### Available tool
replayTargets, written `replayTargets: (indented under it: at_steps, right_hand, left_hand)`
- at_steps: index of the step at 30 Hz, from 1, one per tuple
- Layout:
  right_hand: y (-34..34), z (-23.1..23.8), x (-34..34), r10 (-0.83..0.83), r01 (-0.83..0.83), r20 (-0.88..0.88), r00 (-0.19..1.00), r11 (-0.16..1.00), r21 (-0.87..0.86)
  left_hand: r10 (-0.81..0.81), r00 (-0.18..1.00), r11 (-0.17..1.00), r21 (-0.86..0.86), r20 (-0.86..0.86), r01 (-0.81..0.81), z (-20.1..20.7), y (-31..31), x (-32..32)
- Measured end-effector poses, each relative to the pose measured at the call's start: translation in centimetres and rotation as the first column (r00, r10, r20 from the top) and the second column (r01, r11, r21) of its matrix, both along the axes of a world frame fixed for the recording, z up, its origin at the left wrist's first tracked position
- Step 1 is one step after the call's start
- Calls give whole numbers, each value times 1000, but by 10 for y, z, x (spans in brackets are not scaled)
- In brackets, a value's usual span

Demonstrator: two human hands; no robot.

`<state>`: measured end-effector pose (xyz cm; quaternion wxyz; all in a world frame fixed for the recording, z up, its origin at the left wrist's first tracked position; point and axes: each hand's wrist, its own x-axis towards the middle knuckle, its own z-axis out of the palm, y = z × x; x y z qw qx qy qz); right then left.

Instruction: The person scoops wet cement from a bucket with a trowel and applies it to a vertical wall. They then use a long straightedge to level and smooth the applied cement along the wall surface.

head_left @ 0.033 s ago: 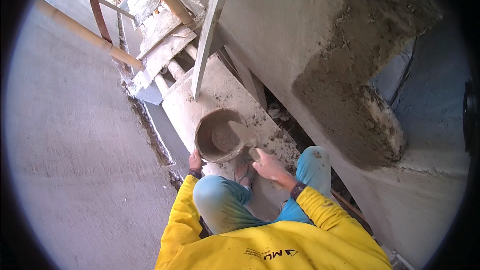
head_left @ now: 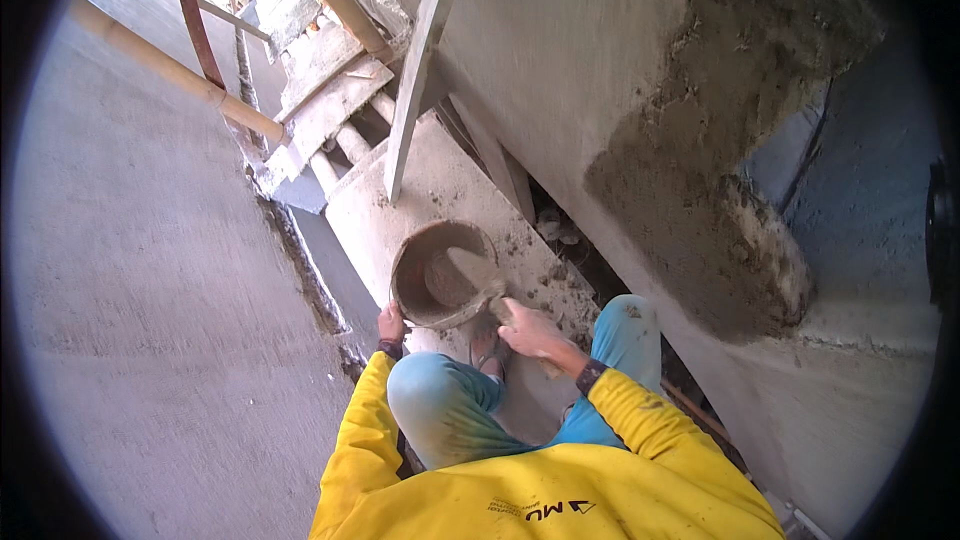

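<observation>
A mortar-crusted bucket (head_left: 412,268) stands tilted toward me on the board between my knees, with a little grey mortar (head_left: 446,282) at its bottom. My left hand (head_left: 392,322) is closed on the near left part of its rim. In my right hand (head_left: 532,328) is the handle of a trowel, fingers wrapped round it. The trowel blade (head_left: 474,268) reaches over the right side of the rim into the bucket; its edges are slightly blurred.
Mortar crumbs lie on the board (head_left: 365,210) I squat on. A curved-looking upright plank (head_left: 408,105) rises beyond the bucket. Bamboo poles (head_left: 180,68) cross at the far left. Plastered walls flank me; the right one carries a dark wet mortar patch (head_left: 660,190). A gap (head_left: 590,265) runs along the board's right edge.
The trowel and my right hand have shifted slightly left, the blade lying further over the bucket. My left hand keeps its place on the rim.
</observation>
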<state>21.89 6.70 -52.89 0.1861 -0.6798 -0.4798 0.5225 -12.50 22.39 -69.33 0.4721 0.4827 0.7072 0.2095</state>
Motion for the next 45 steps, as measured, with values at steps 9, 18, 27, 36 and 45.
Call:
replayTargets:
  at_steps: [9,18,27,36,45]
  right_hand:
    - [67,-7,-7,-96,88,-395,914,995,-38]
    - [-9,-50,25,-610,617,-496,618,767,-175]
    - [-110,7,74,-776,892,-511,371,450,-36]
    - [-126,34,81,-727,872,-511,458,480,98]
    - [-83,29,49,-517,654,-842,150,691,-307]
  left_hand:
    - [-86,772,674,534,-630,511,110,111,80]
    - [94,791,474,726,-604,498,254,264,337]
    - [48,901,353,851,-431,388,268,291,285]
    - [-224,972,213,970,-70,119,385,240,188]
    - [-274,859,636,751,433,-175,418,149,258]
